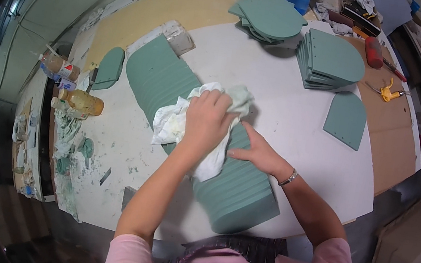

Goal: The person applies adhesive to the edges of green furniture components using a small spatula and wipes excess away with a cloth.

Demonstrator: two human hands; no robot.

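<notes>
A long row of green rounded panels point(162, 72), packed face to face on edge, lies slantwise across the white tabletop. My left hand point(206, 117) is closed on a crumpled white cloth point(171, 120) and presses it onto the row's middle. Part of the cloth hangs down below my wrist. On the row's right side rests my right hand point(259, 151), thumb and forefinger spread apart, its fingertips close to the cloth's edge. Its other fingers are mostly hidden. A metal band point(288, 177) circles my right wrist.
A whitish block point(178, 38) touches the row's far end. Green panels are stacked at the far side point(273, 16) and right point(335, 57); a single panel point(345, 120) lies nearby. Bottles point(83, 102) stand left. A red-headed mallet point(374, 53) and yellow-handled tool point(390, 93) lie right.
</notes>
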